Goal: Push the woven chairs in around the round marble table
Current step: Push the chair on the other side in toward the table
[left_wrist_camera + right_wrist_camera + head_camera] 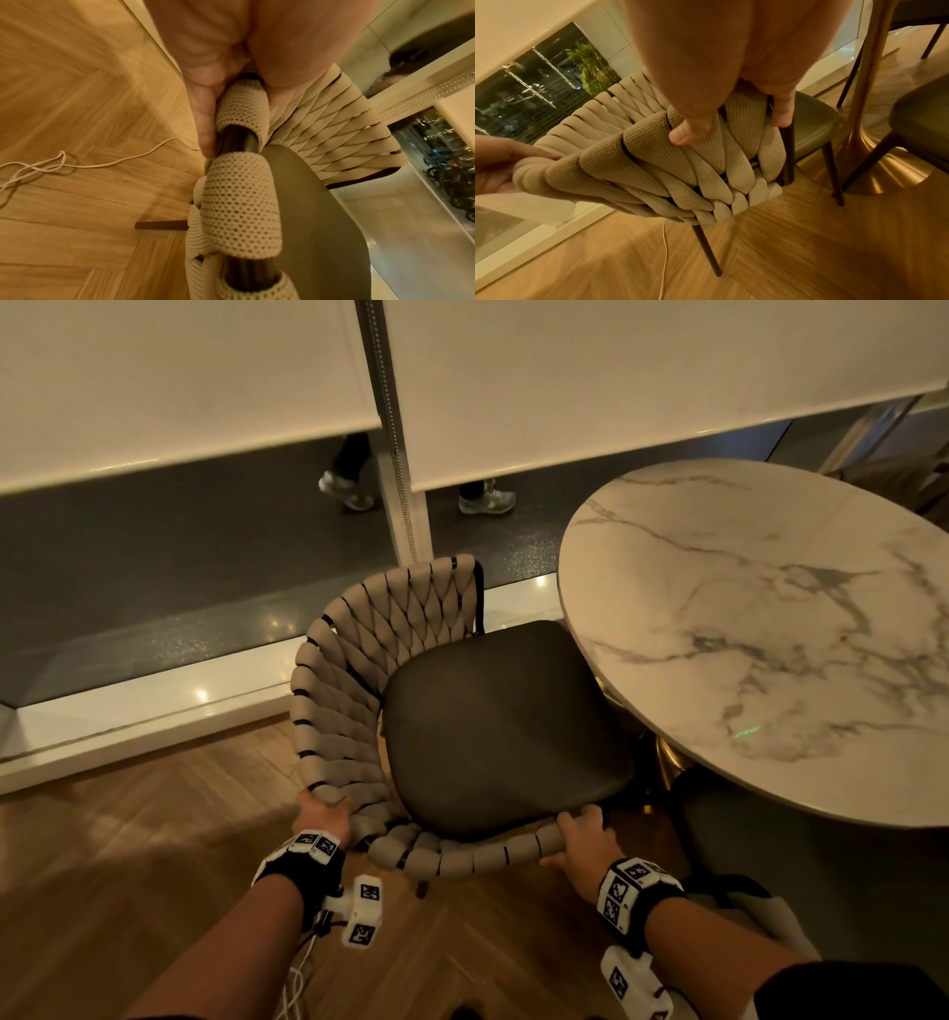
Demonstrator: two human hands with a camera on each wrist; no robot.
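Note:
A woven chair point(354, 690) with beige straps and a dark seat cushion point(503, 726) stands left of the round marble table point(770, 629), its seat corner tucked under the table's edge. My left hand point(321, 816) grips the curved backrest rim at its near left end; the strap-wrapped rim point(239, 205) runs out from under the palm point(221, 60). My right hand point(583, 839) grips the backrest's right end, thumb on the woven straps point(706, 154) and fingers point(782, 109) curled round the dark frame.
A second dark seat point(729, 814) sits under the table's near edge beside the gold pedestal point(867, 121). A low white sill point(144, 711) and a window with roller blinds run behind the chair. A white cable point(77, 165) trails over the herringbone wood floor.

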